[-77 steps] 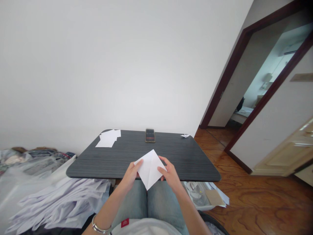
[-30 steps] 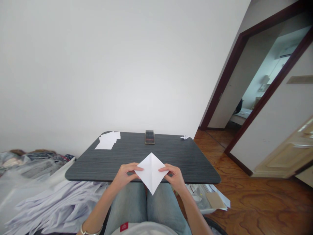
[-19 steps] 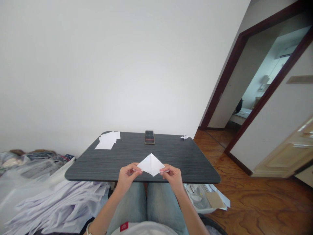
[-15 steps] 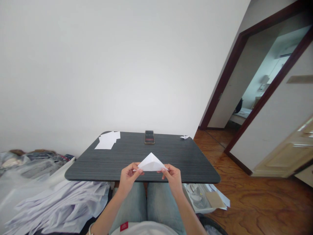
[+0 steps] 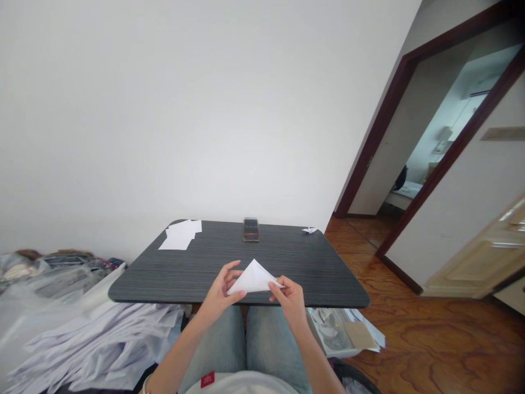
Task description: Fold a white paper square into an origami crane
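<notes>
The left hand [image 5: 221,290] and right hand [image 5: 290,301] pinched a folded paper triangle [image 5: 254,278] over the counter [image 5: 320,273]; a red shirt label [image 5: 207,379] was unreadable.

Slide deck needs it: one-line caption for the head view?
Seated person's left hand and right hand hold a folded white paper triangle over a dark wood-grain table.
</notes>
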### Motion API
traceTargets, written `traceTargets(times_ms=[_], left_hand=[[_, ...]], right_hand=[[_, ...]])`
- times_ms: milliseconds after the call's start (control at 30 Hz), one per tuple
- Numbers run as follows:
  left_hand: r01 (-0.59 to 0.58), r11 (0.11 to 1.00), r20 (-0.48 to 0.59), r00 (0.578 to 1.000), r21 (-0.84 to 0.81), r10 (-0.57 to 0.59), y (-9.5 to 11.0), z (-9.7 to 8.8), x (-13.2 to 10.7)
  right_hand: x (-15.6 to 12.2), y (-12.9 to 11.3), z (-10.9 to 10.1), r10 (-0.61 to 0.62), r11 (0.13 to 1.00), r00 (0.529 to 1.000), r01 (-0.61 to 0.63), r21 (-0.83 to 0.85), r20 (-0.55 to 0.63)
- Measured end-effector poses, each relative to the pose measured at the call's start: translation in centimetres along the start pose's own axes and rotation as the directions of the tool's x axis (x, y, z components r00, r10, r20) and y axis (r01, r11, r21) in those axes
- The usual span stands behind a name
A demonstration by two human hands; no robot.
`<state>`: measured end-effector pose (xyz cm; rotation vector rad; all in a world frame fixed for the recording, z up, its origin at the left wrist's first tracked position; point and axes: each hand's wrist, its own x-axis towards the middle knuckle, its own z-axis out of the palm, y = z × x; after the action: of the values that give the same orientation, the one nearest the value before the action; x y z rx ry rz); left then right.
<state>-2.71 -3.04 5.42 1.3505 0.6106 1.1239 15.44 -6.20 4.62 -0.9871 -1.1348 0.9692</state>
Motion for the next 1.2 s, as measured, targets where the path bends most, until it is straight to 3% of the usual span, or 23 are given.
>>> traceTargets(times_ms=[133,267,633,1033,1200], left_hand=[[0.042,0.995,0.07,0.996,0.086,-0.048,1.0,-0.4,0.4],[0.059,0.992,0.049,0.997,0.114,-0.064,1.4,-0.1,0.8],[0.055,0.989,-0.173,0.984,0.136,-0.031,1.9,1.4,1.1],[0.034,0.974,-0.221,0.975,0.224,0.017,1.9,2.1,1.1],[0.051,0.975,-0.176,0.984,0.217,-0.012,1.9,2.3,1.1]], right_hand=[[-0.2,0.1,0.1,0.022,0.999,0.996,-0.018,-0.046,0.083],[-0.3,0.2,0.2,0.028,0.996,0.991,-0.016,-0.087,0.129],[-0.4,-0.4,0.3,0.041,0.997,0.995,-0.035,-0.064,0.091],[-0.3,-0.4,0.3,0.037,0.995,0.997,-0.03,-0.093,0.068],[-0.1,-0.1,0.3,0.043,0.996,0.998,-0.039,-0.086,0.054]])
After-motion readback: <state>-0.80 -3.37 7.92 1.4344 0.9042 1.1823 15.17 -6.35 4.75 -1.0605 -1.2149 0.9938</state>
